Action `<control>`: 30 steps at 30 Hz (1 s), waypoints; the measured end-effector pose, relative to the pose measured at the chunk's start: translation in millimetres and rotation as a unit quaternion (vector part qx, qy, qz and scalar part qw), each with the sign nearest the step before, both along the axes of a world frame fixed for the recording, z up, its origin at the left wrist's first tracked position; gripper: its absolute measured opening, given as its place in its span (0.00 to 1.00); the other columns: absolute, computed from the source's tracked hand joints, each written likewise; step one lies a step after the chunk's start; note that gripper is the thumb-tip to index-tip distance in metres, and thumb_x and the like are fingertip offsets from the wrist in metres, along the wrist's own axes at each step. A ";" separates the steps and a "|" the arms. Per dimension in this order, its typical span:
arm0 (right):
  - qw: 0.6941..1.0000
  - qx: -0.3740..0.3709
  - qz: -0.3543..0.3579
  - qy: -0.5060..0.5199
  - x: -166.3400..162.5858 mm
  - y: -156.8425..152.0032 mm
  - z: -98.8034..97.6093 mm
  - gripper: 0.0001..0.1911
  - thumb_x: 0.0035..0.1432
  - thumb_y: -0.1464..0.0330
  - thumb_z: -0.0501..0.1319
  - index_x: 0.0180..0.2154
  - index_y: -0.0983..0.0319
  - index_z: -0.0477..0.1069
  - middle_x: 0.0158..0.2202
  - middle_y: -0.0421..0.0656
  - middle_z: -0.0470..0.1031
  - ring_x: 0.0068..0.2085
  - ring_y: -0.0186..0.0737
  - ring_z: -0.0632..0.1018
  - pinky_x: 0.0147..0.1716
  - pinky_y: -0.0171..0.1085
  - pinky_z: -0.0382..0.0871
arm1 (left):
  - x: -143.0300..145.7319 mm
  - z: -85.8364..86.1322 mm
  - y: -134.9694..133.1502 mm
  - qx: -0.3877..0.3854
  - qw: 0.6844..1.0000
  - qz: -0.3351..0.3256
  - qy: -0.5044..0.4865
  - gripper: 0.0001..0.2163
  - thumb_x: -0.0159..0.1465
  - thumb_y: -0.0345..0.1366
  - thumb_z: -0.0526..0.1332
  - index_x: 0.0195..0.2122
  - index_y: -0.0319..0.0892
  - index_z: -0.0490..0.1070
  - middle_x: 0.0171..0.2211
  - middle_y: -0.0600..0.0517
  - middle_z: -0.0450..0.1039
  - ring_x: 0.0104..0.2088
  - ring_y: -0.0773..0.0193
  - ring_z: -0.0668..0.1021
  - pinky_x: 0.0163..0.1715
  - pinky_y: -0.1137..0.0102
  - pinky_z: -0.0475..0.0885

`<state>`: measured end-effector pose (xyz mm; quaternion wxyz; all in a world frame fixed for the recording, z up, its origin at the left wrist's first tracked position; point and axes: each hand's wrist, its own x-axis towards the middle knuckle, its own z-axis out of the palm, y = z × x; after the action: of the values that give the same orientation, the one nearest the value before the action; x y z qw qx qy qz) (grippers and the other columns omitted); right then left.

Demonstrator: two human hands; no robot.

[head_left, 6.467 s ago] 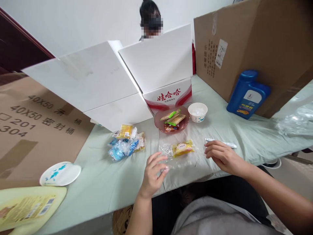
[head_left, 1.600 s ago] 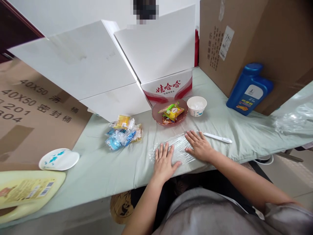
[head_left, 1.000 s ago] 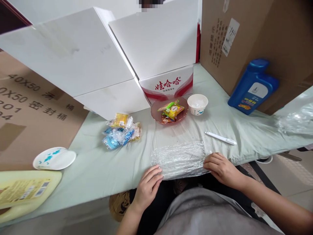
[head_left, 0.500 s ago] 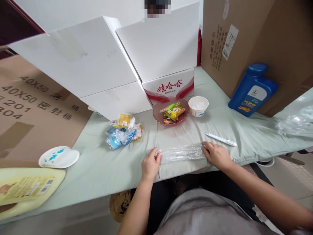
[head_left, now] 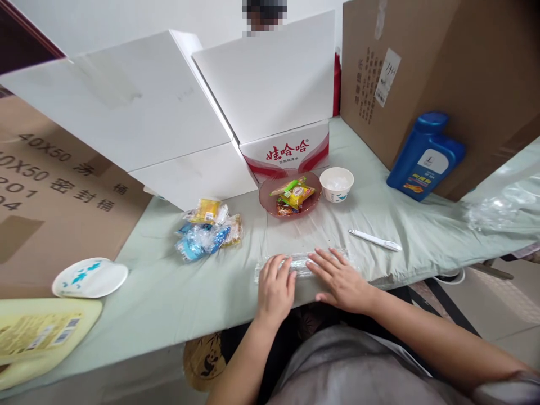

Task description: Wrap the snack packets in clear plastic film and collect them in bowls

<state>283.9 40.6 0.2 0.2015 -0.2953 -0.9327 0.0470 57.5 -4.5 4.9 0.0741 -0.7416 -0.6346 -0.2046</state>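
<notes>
A long, flattened strip of clear plastic wrap [head_left: 300, 264] lies on the cloth near the table's front edge. My left hand [head_left: 276, 284] rests palm down on its left part, fingers extended. On its right part lies my right hand [head_left: 340, 281], flat with the fingers spread. Neither hand grips the plastic. Beyond them stands a pinkish glass bowl [head_left: 270, 205] with packaged snacks [head_left: 297, 194] in it. Beside that bowl is a white paper cup [head_left: 336, 185] with clear plastic inside. A white utility knife [head_left: 374, 240] lies to the right of my hands.
Several wrapped packets [head_left: 208, 228] are heaped at left. A tipped paper bowl [head_left: 90, 277] and a yellow jug [head_left: 46, 337] lie further left. White boxes [head_left: 265, 84] stand behind. A blue bottle [head_left: 424, 157] leans by a brown carton [head_left: 405, 73] at right.
Both hands have let go of the strip's ends and moved inward, now lying flat on it. The plastic looks flatter against the cloth. The whole view has shifted slightly.
</notes>
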 end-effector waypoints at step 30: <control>0.942 -0.299 0.054 0.141 20.5 18.9 58.1 0.10 0.66 0.70 0.53 0.41 0.61 0.73 0.37 0.43 0.78 0.38 0.34 0.78 0.39 0.32 0.70 | 25.4 -10.9 -19.6 -0.253 0.891 -0.233 -0.296 0.47 0.60 0.50 0.63 0.69 0.44 0.29 0.53 0.42 0.72 0.60 0.53 0.68 0.61 0.49 0.58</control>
<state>304.3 59.5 58.3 0.2306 -0.2814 -0.8524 0.3756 82.9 -24.1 -6.1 -0.3570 -0.7672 -0.4662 -0.2583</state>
